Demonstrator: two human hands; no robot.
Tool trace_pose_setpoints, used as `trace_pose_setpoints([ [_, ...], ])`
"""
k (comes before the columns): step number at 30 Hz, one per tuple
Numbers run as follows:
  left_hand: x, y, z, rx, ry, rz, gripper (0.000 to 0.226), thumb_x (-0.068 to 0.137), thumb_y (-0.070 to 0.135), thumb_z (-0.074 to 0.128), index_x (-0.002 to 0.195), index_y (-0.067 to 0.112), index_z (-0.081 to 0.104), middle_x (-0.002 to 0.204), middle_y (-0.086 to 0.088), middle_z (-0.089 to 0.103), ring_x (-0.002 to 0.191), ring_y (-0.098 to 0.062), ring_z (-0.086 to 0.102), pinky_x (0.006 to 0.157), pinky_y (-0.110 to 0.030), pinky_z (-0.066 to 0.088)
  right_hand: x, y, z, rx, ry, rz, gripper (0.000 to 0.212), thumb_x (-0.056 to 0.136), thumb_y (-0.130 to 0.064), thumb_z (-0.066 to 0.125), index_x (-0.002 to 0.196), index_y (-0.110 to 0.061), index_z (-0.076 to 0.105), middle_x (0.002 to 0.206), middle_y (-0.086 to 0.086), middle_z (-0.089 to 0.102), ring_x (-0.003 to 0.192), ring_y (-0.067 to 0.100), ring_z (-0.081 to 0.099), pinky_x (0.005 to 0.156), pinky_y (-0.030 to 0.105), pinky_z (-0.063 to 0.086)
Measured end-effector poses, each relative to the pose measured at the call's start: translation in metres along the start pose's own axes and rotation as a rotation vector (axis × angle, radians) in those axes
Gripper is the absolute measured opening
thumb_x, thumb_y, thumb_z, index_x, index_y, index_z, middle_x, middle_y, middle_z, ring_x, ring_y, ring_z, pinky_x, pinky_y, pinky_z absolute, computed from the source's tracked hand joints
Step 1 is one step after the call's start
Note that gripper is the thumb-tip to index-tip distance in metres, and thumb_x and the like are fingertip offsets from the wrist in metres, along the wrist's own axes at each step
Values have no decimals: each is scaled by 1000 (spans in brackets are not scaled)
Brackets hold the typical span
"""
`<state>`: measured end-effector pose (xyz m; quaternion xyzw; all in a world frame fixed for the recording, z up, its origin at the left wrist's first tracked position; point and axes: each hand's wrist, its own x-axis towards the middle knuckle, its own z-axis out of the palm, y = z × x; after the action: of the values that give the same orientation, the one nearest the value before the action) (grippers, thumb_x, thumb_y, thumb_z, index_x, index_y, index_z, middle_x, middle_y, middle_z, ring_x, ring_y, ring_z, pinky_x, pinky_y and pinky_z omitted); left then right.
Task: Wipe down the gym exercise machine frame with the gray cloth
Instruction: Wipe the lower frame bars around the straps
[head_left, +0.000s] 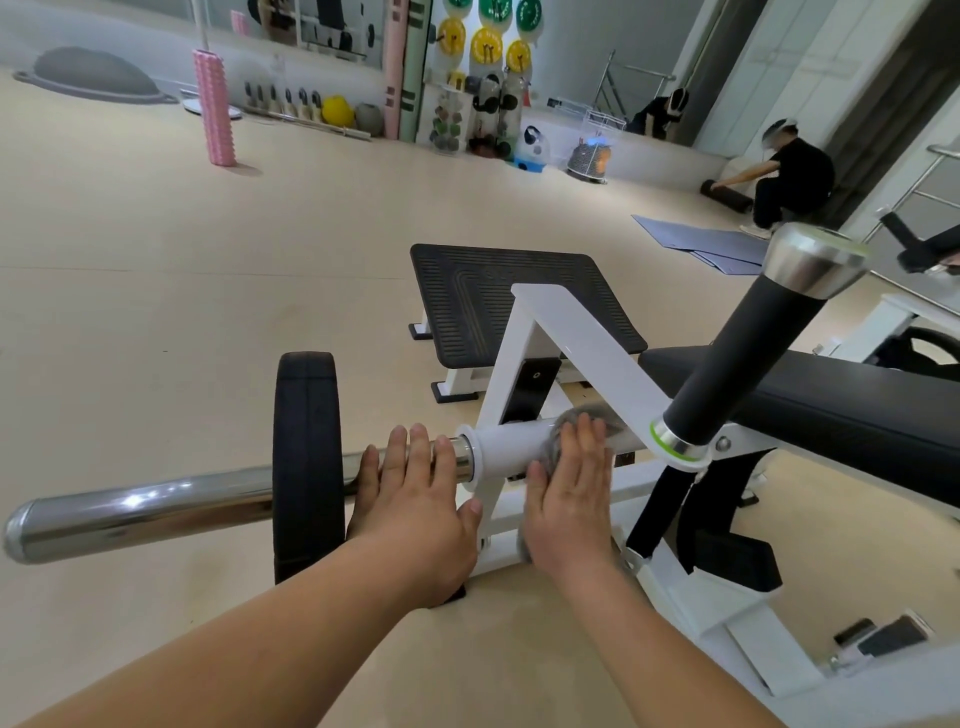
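We are curling our left hand round the bar beside the plate. Our right hand, fingers straight, is pressing the cloth against the white frame. Wall discs are showing marks too small to read. Beige floor is spreading around.
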<state>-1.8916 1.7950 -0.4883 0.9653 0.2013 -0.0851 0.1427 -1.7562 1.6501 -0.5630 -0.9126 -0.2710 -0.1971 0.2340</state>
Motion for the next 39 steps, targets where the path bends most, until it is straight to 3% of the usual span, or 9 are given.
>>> trace_pose_setpoints([
  [5,0,-1,-2,-10,-6,6,72,106,52,13,160,17,-19,167,-8,-29,151,-28,-33,123,-50,-20,-3,-9,5,40,44,-303,49,105,-31,40,149,-9,36,164,10,33,157,26,21,127,50,17],
  [9,0,-1,0,-7,3,8,72,106,51,15,160,18,-19,167,-8,-28,151,-28,-33,123,-51,-18,11,20,-11,-153,0,3,67,104,-55,9,161,-18,16,168,7,23,157,25,16,128,38,-2],
  [12,0,-1,1,-2,16,5,72,106,51,15,160,17,-19,167,-8,-28,151,-28,-33,123,-51,-19,9,9,-6,-103,13,149,71,102,-52,10,163,-18,7,171,7,12,159,22,1,128,44,-2],
  [18,0,0,1,1,28,8,72,106,53,12,161,17,-17,168,-8,-25,153,-28,-30,123,-51,-18,-8,-19,7,-24,-35,-354,58,108,-36,30,162,-13,25,170,4,21,159,25,13,129,47,4],
  [25,-1,-1,3,-1,43,6,71,106,52,15,161,18,-16,169,-7,-24,153,-29,-28,124,-52,-16,14,20,-6,-64,28,286,73,99,-58,6,162,-21,10,172,6,6,159,23,0,128,48,0],
  [27,-1,0,4,4,46,3,72,106,52,15,160,17,-17,168,-8,-25,153,-29,-30,124,-52,-17,9,-8,3,7,77,241,66,104,-50,15,162,-20,14,172,7,9,159,22,0,129,48,2],
  [33,0,-1,4,3,49,6,71,106,52,14,160,18,-18,168,-7,-26,152,-28,-31,123,-50,-19,-3,-22,11,29,10,-259,54,108,-34,30,158,-14,33,167,2,28,158,22,15,128,48,7],
  [37,0,-2,5,-2,58,6,72,106,51,16,161,19,-18,168,-7,-26,152,-28,-30,123,-50,-19,10,23,-7,-76,-19,49,66,104,-55,10,163,-25,14,171,0,13,159,17,3,127,39,-9],
  [39,0,-2,5,-1,60,4,72,106,51,16,160,19,-19,168,-7,-26,152,-28,-31,123,-51,-19,12,24,-7,-40,-8,179,71,100,-57,8,164,-25,9,172,0,7,158,13,-7,127,42,-7],
])
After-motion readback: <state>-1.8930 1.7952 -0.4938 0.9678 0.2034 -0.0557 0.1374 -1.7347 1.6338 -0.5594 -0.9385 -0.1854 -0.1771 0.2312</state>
